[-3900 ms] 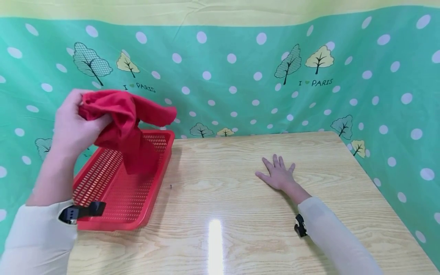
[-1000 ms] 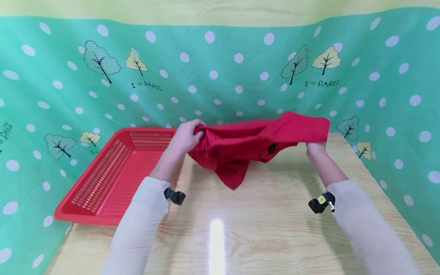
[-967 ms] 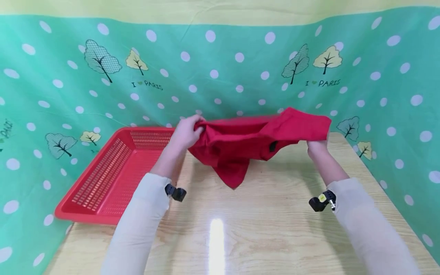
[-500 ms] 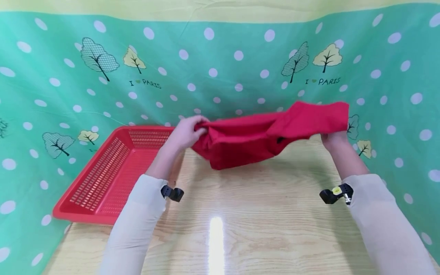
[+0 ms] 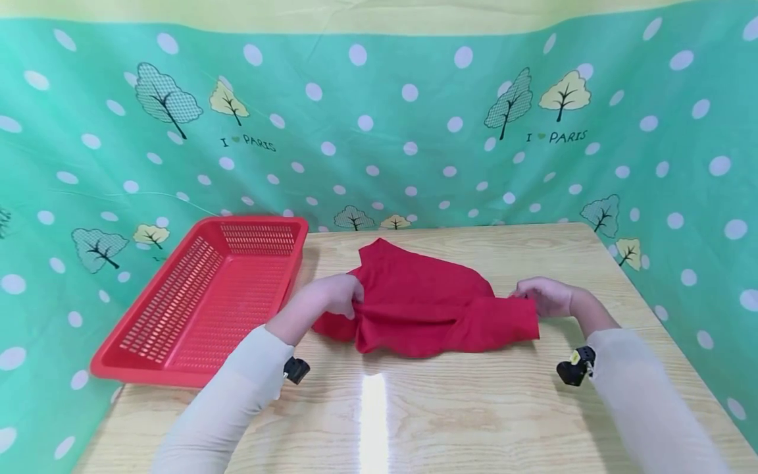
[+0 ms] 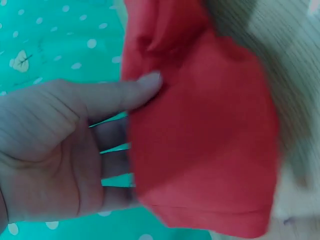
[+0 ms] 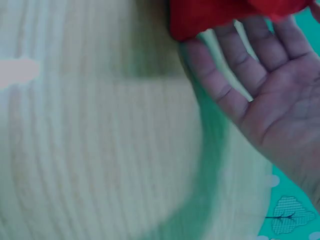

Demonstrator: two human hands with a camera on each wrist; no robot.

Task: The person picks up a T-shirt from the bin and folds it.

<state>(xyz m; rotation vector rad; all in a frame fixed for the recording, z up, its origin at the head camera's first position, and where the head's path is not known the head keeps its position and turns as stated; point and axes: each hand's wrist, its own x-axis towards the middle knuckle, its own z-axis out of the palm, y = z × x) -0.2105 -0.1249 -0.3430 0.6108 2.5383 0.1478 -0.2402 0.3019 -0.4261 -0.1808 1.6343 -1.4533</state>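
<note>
At nine o'clock on the pale wooden table sits a red perforated plastic basket, its far end toward the green dotted backdrop cloth. Just right of the basket, the left hand pinches the left edge of a crumpled red cloth garment; in the left wrist view the thumb lies on top of the fabric and the fingers run beneath it, clamped on the cloth. The garment lies on the table at about twelve o'clock from the person, spread between both hands, with a point toward the backdrop and a sleeve-like strip reaching to three o'clock. At that strip's end is the right hand; the right wrist view shows its fingers nearly straight, their tips under the red edge, the palm facing up and not closed round it.
</note>
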